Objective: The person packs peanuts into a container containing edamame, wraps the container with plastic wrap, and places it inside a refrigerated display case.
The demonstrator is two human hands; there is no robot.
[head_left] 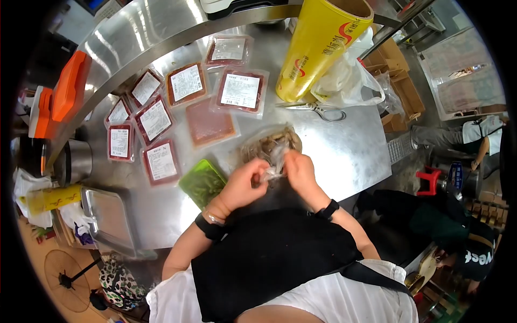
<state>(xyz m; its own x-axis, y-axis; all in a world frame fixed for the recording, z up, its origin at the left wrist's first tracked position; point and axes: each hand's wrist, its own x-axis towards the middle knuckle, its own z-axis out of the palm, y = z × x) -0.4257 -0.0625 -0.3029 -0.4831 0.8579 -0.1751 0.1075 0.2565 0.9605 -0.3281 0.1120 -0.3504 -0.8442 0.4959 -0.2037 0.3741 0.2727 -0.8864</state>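
A clear plastic bag (262, 144) of brownish pieces lies on the steel table in front of me; I cannot make out what the pieces are. With bent fingers my left hand (245, 183) grips the gathered plastic at the bag's near side. Opposite it, my right hand (300, 171) pinches the same bunched plastic, a small gap from the left. Just left of my left hand is a bright green tray (188, 182) holding dark green pieces. Beyond it lies a flat sealed pack of reddish contents (210, 123).
Several labelled sealed packs (156, 119) spread over the table's left half. Scissors (318, 109) lie beyond my right hand, near a white plastic bag (353, 86) and a tall yellow roll (318, 48). A metal tray (129, 218) sits at the left edge. Other people stand at right.
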